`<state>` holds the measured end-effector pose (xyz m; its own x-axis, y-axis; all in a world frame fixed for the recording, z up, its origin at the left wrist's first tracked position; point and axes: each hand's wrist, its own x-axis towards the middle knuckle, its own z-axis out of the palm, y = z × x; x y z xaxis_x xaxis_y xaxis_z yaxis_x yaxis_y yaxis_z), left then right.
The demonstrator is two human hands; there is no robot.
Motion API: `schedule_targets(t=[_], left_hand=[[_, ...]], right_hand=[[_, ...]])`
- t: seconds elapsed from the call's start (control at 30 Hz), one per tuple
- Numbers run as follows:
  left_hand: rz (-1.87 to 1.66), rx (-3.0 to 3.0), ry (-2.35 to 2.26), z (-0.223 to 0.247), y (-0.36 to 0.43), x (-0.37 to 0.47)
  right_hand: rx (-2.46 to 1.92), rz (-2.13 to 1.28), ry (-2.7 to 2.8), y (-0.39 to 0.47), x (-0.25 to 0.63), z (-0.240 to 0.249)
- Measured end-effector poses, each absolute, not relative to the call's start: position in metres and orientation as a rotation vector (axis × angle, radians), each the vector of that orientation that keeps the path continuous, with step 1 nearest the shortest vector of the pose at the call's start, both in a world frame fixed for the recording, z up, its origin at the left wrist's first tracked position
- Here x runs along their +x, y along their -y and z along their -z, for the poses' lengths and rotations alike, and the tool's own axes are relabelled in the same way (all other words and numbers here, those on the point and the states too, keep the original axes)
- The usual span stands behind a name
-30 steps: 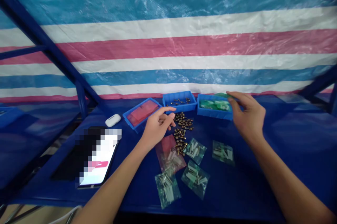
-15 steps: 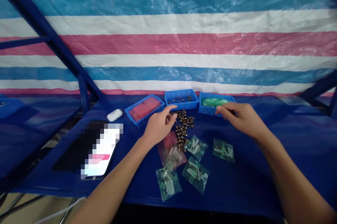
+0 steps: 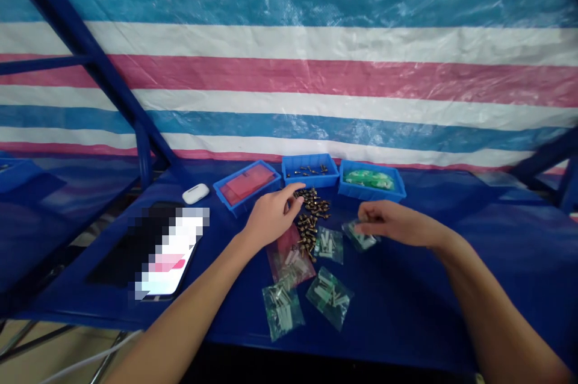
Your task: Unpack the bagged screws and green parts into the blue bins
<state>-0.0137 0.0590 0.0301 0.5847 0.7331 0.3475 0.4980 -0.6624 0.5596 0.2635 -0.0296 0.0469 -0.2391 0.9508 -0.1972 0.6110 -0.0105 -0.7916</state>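
Note:
My right hand (image 3: 397, 222) has its fingers closed on the upper edge of a small clear plastic bag (image 3: 362, 241) of pale pieces, at or just above the blue table. My left hand (image 3: 271, 215) hovers beside a pile of brass-coloured screws (image 3: 309, 229), thumb and forefinger apart, with nothing visible between them. A reddish bag (image 3: 289, 254) lies below my left hand, partly covered. Around it lie more small bags of pale pieces: one by the screws (image 3: 329, 244), one at the front left (image 3: 283, 310) and one at the front middle (image 3: 329, 298).
At the back stand three blue trays: one with red bags (image 3: 246, 185), one with a few screws (image 3: 310, 171) and one with green bags (image 3: 369, 179). A phone (image 3: 174, 257) and a white earbud case (image 3: 195, 193) lie left. Blue metal bars (image 3: 115, 92) frame the striped sheet.
My right hand has come down from the green-bag tray and taken hold of the rightmost small bag, which now lies farther left and back. My left hand has hardly moved.

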Motion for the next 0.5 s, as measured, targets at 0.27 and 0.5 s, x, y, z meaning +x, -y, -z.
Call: schedule_targets(t=[0.27,0.5], left_hand=[[-0.721,2.074,-0.748,-0.036,-0.046,-0.007],[-0.685,1.765,-0.625,-0.027,-0.048,0.000]], right_hand=[[-1.138,-1.306,1.350,0.030,0.199,-0.044],[-1.093,-1.343,1.377,0.030,0.186,-0.036]])
